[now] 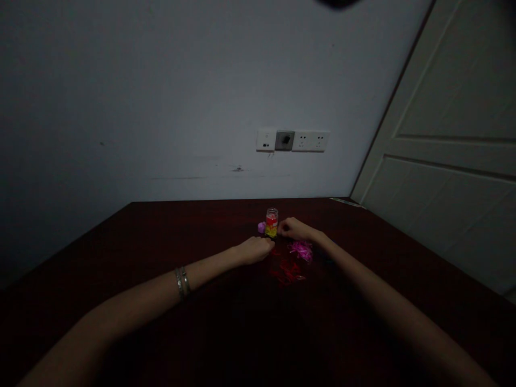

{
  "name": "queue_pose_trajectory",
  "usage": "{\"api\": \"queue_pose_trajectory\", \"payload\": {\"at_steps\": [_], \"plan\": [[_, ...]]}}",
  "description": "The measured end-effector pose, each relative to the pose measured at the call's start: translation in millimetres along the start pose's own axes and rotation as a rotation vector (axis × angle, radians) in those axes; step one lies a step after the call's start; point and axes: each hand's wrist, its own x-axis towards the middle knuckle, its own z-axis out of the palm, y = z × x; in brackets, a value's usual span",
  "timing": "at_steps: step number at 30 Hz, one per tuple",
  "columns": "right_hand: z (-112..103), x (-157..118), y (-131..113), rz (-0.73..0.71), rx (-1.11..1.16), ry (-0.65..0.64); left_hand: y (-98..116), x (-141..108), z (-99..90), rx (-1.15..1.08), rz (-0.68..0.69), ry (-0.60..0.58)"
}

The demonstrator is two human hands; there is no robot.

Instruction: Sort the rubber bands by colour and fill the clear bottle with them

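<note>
A small clear glass jar (pixel 271 219) stands upright, with red or pink contents above and yellow ones below. A small purple object (pixel 262 227), its kind unclear, sits just left of it. My left hand (pixel 255 250) is closed on the table in front of the jar, its fingertips near some red strands. At the jar's right side my right hand (pixel 295 229) has its fingers curled together. Whether either hand grips anything is too small and dark to see. A pile of bright pink strands (pixel 301 250) lies below my right hand, with loose red strands (pixel 287 272) nearer me.
The dark reddish table (pixel 193 220) meets a pale wall with sockets and switches (pixel 293 140). A thin light strip (pixel 347 202) lies at the table's back right edge. A white panelled door (pixel 451 156) rises on the right.
</note>
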Motion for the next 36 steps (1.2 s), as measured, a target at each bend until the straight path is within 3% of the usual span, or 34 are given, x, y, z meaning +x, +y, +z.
{"api": "queue_pose_trajectory", "payload": {"at_steps": [5, 9, 13, 18, 21, 25, 28, 31, 36], "plan": [[-12.3, -35.2, -11.6, 0.038, 0.188, 0.045, 2.5, -6.5, -6.6, -0.098, 0.012, -0.002], [-1.6, -66.5, -28.6, 0.021, 0.256, 0.008, 8.7, -15.0, -9.0, -0.271, 0.024, -0.043], [14.4, -88.8, -47.3, -0.012, 0.241, -0.028, 19.5, -19.6, -8.9, -0.401, 0.056, -0.085], [16.9, -103.4, -61.1, -0.042, 0.121, 0.005, 21.1, -22.6, -8.0, -0.516, 0.074, -0.033], [18.7, -106.9, -65.2, -0.031, 0.072, -0.028, 13.2, -24.2, -5.6, -0.572, -0.058, 0.108], [27.0, -108.5, -72.4, -0.043, 0.018, -0.04, -0.6, -21.1, -2.3, -0.55, -0.34, 0.47], [32.3, -109.3, -76.6, -0.069, -0.025, -0.021, -9.6, -12.6, -2.5, -0.513, -0.377, 0.683], [35.7, -109.2, -76.8, -0.091, -0.087, 0.002, -16.1, -0.2, -4.0, -0.501, -0.313, 0.78], [39.1, -105.5, -73.3, -0.084, -0.131, 0.051, -21.3, 20.1, -2.0, -0.492, -0.278, 0.797]]}}
